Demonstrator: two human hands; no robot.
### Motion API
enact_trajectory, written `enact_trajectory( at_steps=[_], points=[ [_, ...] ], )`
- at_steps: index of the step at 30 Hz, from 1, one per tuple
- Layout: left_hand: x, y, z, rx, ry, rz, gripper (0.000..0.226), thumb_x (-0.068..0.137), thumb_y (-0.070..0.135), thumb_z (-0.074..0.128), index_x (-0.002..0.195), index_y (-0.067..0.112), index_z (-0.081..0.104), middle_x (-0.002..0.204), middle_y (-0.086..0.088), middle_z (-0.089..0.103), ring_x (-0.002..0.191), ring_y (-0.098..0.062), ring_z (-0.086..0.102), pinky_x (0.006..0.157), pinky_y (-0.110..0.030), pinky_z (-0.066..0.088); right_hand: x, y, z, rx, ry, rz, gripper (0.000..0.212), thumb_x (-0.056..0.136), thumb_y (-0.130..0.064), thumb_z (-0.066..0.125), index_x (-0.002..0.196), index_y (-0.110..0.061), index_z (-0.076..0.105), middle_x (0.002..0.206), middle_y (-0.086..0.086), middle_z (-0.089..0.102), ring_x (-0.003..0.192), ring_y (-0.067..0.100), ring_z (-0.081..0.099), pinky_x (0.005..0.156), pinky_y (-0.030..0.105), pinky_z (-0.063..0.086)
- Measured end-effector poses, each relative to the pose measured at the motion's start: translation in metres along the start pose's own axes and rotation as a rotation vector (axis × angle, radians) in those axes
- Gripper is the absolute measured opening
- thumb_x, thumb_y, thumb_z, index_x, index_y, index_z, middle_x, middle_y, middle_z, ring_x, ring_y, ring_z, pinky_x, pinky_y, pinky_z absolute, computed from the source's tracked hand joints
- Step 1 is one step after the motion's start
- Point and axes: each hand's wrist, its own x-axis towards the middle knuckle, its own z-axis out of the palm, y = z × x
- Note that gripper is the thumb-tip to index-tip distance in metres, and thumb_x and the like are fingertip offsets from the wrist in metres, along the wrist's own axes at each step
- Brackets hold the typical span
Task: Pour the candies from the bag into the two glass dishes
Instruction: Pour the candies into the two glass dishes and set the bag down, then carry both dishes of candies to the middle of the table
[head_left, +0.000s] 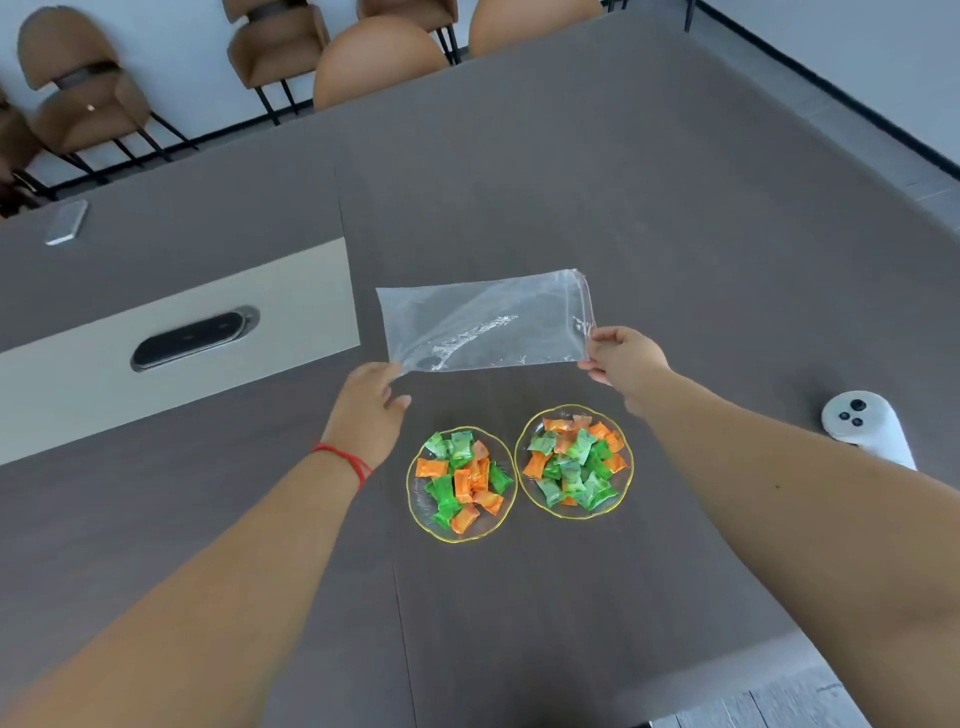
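This looks like an office meeting room. A long, dark grey table (597, 171) stretches far beyond the hands, with a row of matching tan upholstered chairs (78, 93) on thin black legs lined up along its far edge. Beyond and to the left of the left hand (366, 410), a pale inset panel (171, 358) in the table holds a black oval cable port (189, 338), typical of conference furniture.

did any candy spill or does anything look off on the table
Nothing stands out. The candies sit inside the left dish and right dish, none on the table; the bag looks empty.
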Motion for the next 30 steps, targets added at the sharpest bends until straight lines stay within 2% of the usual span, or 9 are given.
enact_trajectory(
  at_steps=[3, 7, 10, 12, 13, 15, 20, 24, 30],
  points=[
    [0.009, -0.023, 0.034, 0.066, -0.167, -0.059, 0.063, 0.089, 0.016, 0.054, 0.144, 0.019, 0.024, 0.155, -0.002, 0.024, 0.142, -0.023, 0.027, 0.118, -0.037, 0.021, 0.013, 0.017, 0.011, -0.096, -0.036, 0.016, 0.027, 0.090, -0.004, 0.054, 0.107, -0.024, 0.063, 0.109, 0.006, 0.071, 0.105, 0.022, 0.068, 0.094, 0.039, 0.055],
    [0.013, -0.048, 0.064, 0.068, -0.281, -0.200, 0.068, 0.092, 0.014, 0.049, 0.148, 0.022, 0.011, 0.160, 0.002, 0.001, 0.146, -0.021, 0.010, 0.117, -0.035, 0.015, 0.020, 0.038, 0.017, -0.205, -0.170, -0.042, 0.043, 0.093, -0.002, 0.051, 0.132, -0.020, 0.054, 0.132, 0.012, 0.060, 0.120, 0.031, 0.058, 0.100, 0.041, 0.050],
    [0.007, -0.068, 0.073, 0.002, -0.148, -0.433, 0.054, 0.093, 0.015, 0.044, 0.144, 0.013, 0.027, 0.156, -0.010, 0.023, 0.142, -0.028, 0.025, 0.114, -0.036, 0.024, 0.027, 0.056, 0.011, -0.409, -0.074, -0.104, 0.044, 0.095, -0.013, 0.049, 0.137, -0.026, 0.046, 0.138, 0.000, 0.053, 0.103, 0.027, 0.064, 0.075, 0.037, 0.057],
    [0.000, -0.080, 0.074, -0.015, -0.111, -0.571, 0.028, 0.093, 0.018, 0.041, 0.110, 0.004, 0.058, 0.129, -0.024, 0.054, 0.125, -0.038, 0.047, 0.100, -0.039, 0.041, 0.025, 0.065, 0.001, -0.666, 0.045, -0.107, 0.045, 0.095, -0.034, 0.050, 0.138, -0.022, 0.046, 0.131, 0.004, 0.055, 0.091, 0.026, 0.063, 0.068, 0.034, 0.054],
    [-0.002, -0.088, 0.078, -0.051, -0.126, -0.609, 0.025, 0.092, 0.020, 0.040, 0.083, 0.007, 0.059, 0.114, -0.026, 0.061, 0.113, -0.041, 0.056, 0.091, -0.039, 0.047, 0.024, 0.070, -0.005, -0.809, 0.056, -0.097, 0.046, 0.094, -0.043, 0.047, 0.134, -0.019, 0.048, 0.122, 0.006, 0.059, 0.089, 0.026, 0.063, 0.073, 0.036, 0.055],
    [-0.008, -0.096, 0.087, -0.158, -0.198, -0.679, 0.029, 0.092, 0.023, 0.042, 0.065, 0.017, 0.045, 0.110, -0.029, 0.063, 0.093, -0.039, 0.063, 0.087, -0.047, 0.053, 0.017, 0.080, -0.017, -1.020, 0.011, -0.080, 0.049, 0.095, -0.052, 0.038, 0.123, -0.014, 0.051, 0.102, 0.008, 0.065, 0.086, 0.028, 0.064, 0.077, 0.038, 0.054],
    [-0.024, -0.083, 0.098, -0.478, -0.247, -0.800, 0.010, 0.095, 0.017, 0.042, 0.100, 0.012, 0.049, 0.110, -0.015, 0.056, 0.088, -0.031, 0.063, 0.078, -0.047, 0.057, 0.008, 0.099, -0.026, -1.173, -0.132, -0.140, 0.035, 0.102, -0.036, 0.030, 0.116, -0.011, 0.051, 0.096, 0.013, 0.066, 0.089, 0.031, 0.063, 0.073, 0.037, 0.050],
    [-0.028, -0.084, 0.106, -0.553, -0.212, -0.788, 0.014, 0.096, 0.017, 0.041, 0.092, 0.009, 0.052, 0.101, -0.016, 0.054, 0.076, -0.025, 0.060, 0.077, -0.047, 0.057, 0.005, 0.110, -0.027, -1.071, -0.121, -0.165, 0.024, 0.102, -0.022, 0.033, 0.104, -0.010, 0.054, 0.088, 0.012, 0.063, 0.081, 0.030, 0.060, 0.064, 0.032, 0.043],
    [-0.048, -0.094, 0.085, -0.437, -0.141, -0.655, 0.013, 0.091, 0.008, 0.035, 0.093, 0.005, 0.047, 0.070, -0.009, 0.057, 0.065, -0.023, 0.059, 0.057, -0.030, 0.048, -0.014, 0.109, -0.027, -1.002, -0.129, -0.183, 0.022, 0.100, -0.022, 0.034, 0.091, -0.015, 0.053, 0.078, 0.001, 0.059, 0.075, 0.024, 0.058, 0.068, 0.035, 0.047]
  ],
)
